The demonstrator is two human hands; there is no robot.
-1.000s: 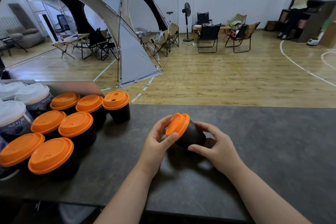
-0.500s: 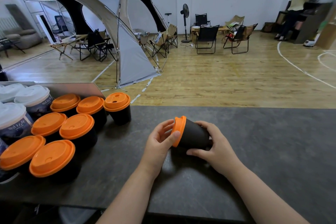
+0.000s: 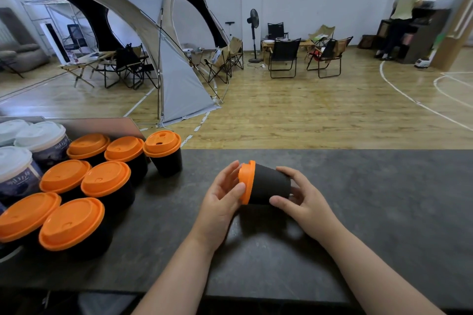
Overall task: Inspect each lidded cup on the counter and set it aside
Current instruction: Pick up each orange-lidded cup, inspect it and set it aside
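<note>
While the left hand cups the top and the right hand curls round the base of a black paper cup with an orange plastic lid, held sideways over the dark stone worktop, the job looks early: seven matching orange-lidded cups wait at left.

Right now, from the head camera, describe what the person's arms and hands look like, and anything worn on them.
Both are bare. The left hand and right hand wear no gloves and no visible rings. The left forearm and right forearm show no sleeve, watch, bracelet or marking down to the picture's edge; upper arms are out of view.
</note>
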